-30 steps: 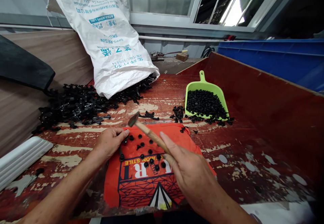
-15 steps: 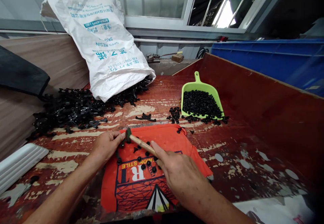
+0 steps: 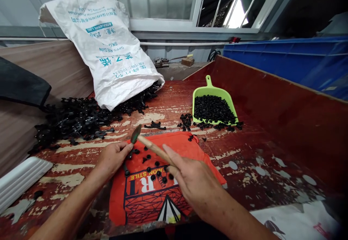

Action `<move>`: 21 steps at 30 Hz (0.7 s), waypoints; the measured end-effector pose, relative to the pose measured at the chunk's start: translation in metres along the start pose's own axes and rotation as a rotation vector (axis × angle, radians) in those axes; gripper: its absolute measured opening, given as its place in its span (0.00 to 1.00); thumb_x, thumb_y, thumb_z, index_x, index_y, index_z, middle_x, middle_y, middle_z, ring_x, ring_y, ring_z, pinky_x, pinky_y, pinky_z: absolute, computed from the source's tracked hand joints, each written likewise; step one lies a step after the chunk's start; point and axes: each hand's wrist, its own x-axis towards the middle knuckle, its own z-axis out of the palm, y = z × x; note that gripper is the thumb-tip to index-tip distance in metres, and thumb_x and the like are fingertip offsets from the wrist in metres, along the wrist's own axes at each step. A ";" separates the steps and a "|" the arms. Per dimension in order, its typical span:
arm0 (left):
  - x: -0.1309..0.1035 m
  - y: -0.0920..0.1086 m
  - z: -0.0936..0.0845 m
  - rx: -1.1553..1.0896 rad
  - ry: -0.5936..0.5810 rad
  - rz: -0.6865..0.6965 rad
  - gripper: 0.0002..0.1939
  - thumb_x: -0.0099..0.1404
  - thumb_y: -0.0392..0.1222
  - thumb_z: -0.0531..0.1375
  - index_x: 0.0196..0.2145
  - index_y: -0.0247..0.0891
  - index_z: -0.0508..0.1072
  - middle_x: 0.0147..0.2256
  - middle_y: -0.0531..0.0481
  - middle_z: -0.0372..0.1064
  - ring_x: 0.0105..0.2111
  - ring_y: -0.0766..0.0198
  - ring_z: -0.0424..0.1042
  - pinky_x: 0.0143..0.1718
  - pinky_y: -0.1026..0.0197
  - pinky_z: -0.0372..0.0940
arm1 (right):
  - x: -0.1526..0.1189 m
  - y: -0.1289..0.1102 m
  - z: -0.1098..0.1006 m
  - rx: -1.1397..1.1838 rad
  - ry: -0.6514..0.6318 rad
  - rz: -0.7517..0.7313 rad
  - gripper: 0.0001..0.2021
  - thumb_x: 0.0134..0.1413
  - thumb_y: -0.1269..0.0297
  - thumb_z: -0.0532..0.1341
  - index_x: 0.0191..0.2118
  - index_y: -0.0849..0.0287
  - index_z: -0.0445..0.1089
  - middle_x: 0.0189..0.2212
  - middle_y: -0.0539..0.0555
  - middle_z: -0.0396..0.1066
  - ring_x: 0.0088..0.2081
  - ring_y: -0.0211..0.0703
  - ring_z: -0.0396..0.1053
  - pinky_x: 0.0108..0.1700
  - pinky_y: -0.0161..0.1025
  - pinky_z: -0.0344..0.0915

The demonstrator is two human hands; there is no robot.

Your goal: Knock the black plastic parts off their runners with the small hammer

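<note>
My right hand is wrapped round the wooden handle of a small hammer. The hammer's dark green head is raised beside the fingertips of my left hand. Between its thumb and fingers my left hand pinches a black plastic piece, partly hidden by the fingers and the hammer head. Both hands are over a red printed cloth on the worn red-brown table. Several small round black parts lie scattered on the cloth between the hands.
A white sack spills a heap of black pieces at the back left. A green dustpan full of small black parts stands at the back right. Beyond the table's wooden side board is a blue crate. A white ridged object lies left.
The hammer head has risen and tilted away from the cloth, with my right hand still round the handle. My left hand has stayed almost in place. The whole view has shifted slightly.
</note>
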 end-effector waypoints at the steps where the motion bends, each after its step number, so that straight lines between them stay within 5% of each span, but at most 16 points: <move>1: 0.000 0.000 0.000 0.000 0.000 0.004 0.21 0.54 0.61 0.63 0.29 0.39 0.81 0.22 0.50 0.76 0.23 0.57 0.71 0.24 0.63 0.55 | -0.002 0.002 -0.003 0.028 0.043 -0.005 0.27 0.67 0.65 0.51 0.69 0.52 0.54 0.41 0.56 0.79 0.39 0.49 0.78 0.40 0.42 0.72; 5: 0.002 0.000 0.000 0.026 0.007 0.003 0.22 0.54 0.62 0.63 0.29 0.38 0.81 0.22 0.50 0.77 0.22 0.58 0.70 0.24 0.63 0.56 | -0.007 0.006 -0.004 -0.019 0.069 -0.022 0.27 0.67 0.66 0.50 0.70 0.53 0.52 0.41 0.57 0.78 0.38 0.49 0.77 0.39 0.43 0.72; 10: 0.003 0.003 -0.001 -0.014 -0.012 -0.021 0.23 0.52 0.62 0.64 0.29 0.38 0.81 0.22 0.50 0.77 0.23 0.57 0.72 0.25 0.63 0.58 | 0.003 -0.002 0.009 -0.184 -0.073 0.015 0.27 0.65 0.69 0.54 0.68 0.51 0.58 0.36 0.56 0.80 0.33 0.49 0.77 0.35 0.40 0.69; 14: -0.003 0.013 -0.001 -0.158 -0.052 -0.092 0.23 0.51 0.61 0.66 0.30 0.36 0.81 0.24 0.48 0.78 0.24 0.57 0.73 0.26 0.62 0.61 | -0.001 0.000 -0.010 0.000 0.047 0.015 0.26 0.66 0.66 0.54 0.68 0.50 0.58 0.38 0.54 0.81 0.36 0.47 0.78 0.38 0.40 0.72; 17: -0.014 0.027 -0.007 -0.458 -0.104 -0.160 0.20 0.50 0.56 0.70 0.29 0.35 0.79 0.26 0.47 0.77 0.26 0.59 0.73 0.29 0.62 0.64 | -0.016 0.017 -0.032 0.122 0.168 0.053 0.26 0.67 0.65 0.52 0.69 0.47 0.56 0.42 0.53 0.81 0.38 0.48 0.79 0.40 0.42 0.74; 21: -0.035 0.043 -0.020 -0.776 -0.072 -0.264 0.15 0.48 0.48 0.74 0.27 0.36 0.77 0.24 0.51 0.73 0.23 0.67 0.68 0.25 0.67 0.64 | -0.041 0.065 -0.041 0.057 0.230 0.161 0.24 0.67 0.63 0.50 0.66 0.44 0.60 0.58 0.51 0.71 0.54 0.50 0.73 0.51 0.46 0.72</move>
